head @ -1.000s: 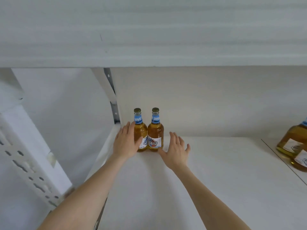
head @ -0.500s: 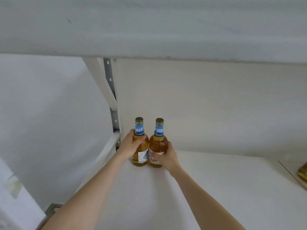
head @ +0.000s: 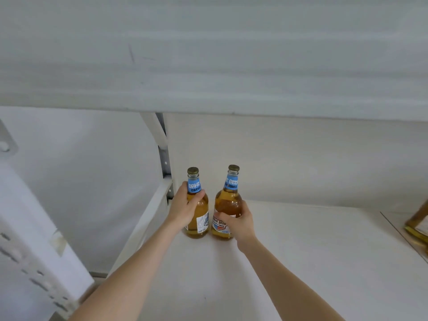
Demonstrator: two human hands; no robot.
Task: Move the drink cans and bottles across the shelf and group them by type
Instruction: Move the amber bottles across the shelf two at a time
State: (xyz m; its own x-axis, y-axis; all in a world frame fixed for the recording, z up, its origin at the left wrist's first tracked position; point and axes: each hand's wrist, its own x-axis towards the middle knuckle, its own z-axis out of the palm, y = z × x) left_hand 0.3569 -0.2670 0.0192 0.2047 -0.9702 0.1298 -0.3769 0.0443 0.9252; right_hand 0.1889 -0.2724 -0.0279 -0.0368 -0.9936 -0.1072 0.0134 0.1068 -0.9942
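Note:
Two amber beer bottles with blue neck labels stand at the far left corner of the white shelf (head: pixel 312 262). My left hand (head: pixel 184 208) grips the left bottle (head: pixel 199 218) around its shoulder. My right hand (head: pixel 238 222) grips the right bottle (head: pixel 228 202) around its body, and this bottle leans slightly to the right, a small gap away from the other one. More amber bottles (head: pixel 419 221) show partly at the right edge of the view.
The upper shelf board (head: pixel 208 54) hangs low over the bottles. A white upright post with a diagonal brace (head: pixel 162 144) stands just behind the left bottle. A perforated white rack upright (head: pixel 27 251) is at lower left. The shelf's left edge drops off beside my left arm.
Both hands went from resting open beside the bottles to gripping them. The right bottle has tilted and moved a little right, away from the left one.

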